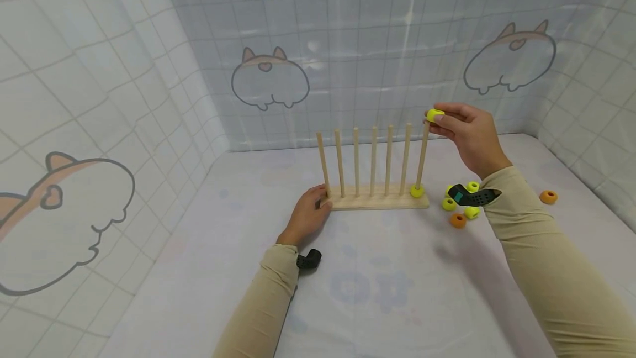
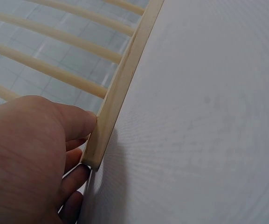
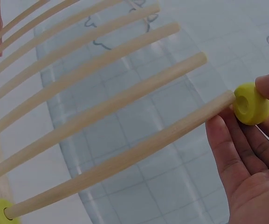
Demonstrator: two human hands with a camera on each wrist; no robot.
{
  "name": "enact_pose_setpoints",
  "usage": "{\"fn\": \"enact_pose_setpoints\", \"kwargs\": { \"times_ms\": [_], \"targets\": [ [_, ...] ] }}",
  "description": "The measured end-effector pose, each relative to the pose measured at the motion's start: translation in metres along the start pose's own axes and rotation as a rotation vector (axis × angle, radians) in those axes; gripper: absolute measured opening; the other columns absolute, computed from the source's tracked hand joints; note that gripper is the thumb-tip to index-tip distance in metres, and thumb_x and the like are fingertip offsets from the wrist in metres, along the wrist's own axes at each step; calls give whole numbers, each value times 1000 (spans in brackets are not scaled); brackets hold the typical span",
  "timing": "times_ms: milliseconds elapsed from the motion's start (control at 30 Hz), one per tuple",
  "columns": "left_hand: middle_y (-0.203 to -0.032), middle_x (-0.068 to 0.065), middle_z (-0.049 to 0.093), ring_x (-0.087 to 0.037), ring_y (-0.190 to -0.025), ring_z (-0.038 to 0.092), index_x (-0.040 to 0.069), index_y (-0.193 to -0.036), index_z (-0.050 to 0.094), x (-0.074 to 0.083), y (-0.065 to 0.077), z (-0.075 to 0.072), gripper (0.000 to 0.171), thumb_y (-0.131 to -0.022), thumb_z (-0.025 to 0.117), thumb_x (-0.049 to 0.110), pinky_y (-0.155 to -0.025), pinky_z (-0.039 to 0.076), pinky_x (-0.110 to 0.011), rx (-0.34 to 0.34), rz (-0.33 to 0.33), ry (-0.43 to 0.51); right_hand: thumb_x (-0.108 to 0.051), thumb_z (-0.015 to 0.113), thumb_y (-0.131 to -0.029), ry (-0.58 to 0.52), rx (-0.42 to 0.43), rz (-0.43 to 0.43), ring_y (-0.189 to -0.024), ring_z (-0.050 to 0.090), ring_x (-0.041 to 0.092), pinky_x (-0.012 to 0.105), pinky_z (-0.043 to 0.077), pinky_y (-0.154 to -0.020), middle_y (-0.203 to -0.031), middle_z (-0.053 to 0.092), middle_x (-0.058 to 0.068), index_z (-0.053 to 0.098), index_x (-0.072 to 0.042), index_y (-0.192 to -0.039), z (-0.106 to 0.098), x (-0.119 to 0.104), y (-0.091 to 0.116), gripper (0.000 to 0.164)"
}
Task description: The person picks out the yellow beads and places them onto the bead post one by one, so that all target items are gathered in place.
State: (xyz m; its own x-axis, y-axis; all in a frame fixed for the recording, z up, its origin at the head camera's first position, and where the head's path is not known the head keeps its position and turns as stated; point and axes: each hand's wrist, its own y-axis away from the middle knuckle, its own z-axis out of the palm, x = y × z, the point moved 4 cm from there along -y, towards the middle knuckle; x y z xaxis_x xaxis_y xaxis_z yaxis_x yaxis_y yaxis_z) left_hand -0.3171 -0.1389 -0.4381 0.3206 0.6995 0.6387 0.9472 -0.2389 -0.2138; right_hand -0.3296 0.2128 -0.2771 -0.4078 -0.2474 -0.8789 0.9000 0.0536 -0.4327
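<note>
A wooden peg rack [image 1: 377, 202] with a row of upright dowels stands on the table. My right hand [image 1: 469, 131] pinches a yellow bead [image 3: 252, 103] between thumb and fingers at the top of the rightmost dowel [image 3: 125, 158]. In the right wrist view the bead's hole faces the dowel tip; whether the tip has entered it I cannot tell. Another yellow bead [image 1: 417, 191] sits at the foot of that same dowel. At the rack's other end, my left hand [image 1: 307, 215] grips the base [image 2: 120, 93], thumb on its front edge, with some fingers hidden behind.
Several yellow beads [image 1: 449, 204] lie right of the rack, partly hidden by the right wrist's black strap [image 1: 472, 196]. An orange bead [image 1: 458, 221] lies near them, another orange bead [image 1: 549, 197] farther right. A white tiled-pattern sheet [image 1: 358, 59] hangs behind the table.
</note>
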Motion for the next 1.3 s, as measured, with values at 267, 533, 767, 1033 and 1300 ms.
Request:
{"fn": "enact_pose_setpoints", "kwargs": {
  "times_ms": [267,533,767,1033,1300],
  "targets": [
    [-151,-10,48,-28,-142,38,-2,-135,59,-2,-1,1,42,-99,60,20,-118,28,-41,-2,-4,0,-5,71,-93,41,-18,3,-102,70,22,27,56,-89,-116,69,20,65,6,-121,1,0,-2,31],
    [-153,-8,46,-27,-143,36,-1,-142,54,-1,1,1,48,-100,59,22,-118,27,-42,-5,-26,1,-8,71,-94,128,-33,11,-103,69,19,24,55,-88,-113,70,13,64,5,-124,3,-2,-2,34],
    [-153,-9,46,-27,-144,36,-1,-143,53,-1,1,1,49,-100,59,22,-119,27,-41,-11,-29,-7,-7,70,-94,175,-33,18,-102,68,17,22,55,-88,-112,70,9,64,4,-125,4,-3,-1,34],
    [-153,-9,45,-27,-143,36,-2,-142,53,-3,1,2,48,-101,58,22,-119,27,-41,-12,-29,-9,-7,70,-94,191,-44,18,-103,66,18,21,54,-88,-113,66,9,63,3,-127,5,0,-1,34],
    [-153,-8,45,-27,-144,36,-1,-142,54,-3,0,2,48,-101,59,22,-119,27,-41,-8,-30,-1,-10,69,-96,257,-57,26,-105,63,17,19,52,-90,-117,65,6,60,2,-133,4,0,0,40]
  ]
}}
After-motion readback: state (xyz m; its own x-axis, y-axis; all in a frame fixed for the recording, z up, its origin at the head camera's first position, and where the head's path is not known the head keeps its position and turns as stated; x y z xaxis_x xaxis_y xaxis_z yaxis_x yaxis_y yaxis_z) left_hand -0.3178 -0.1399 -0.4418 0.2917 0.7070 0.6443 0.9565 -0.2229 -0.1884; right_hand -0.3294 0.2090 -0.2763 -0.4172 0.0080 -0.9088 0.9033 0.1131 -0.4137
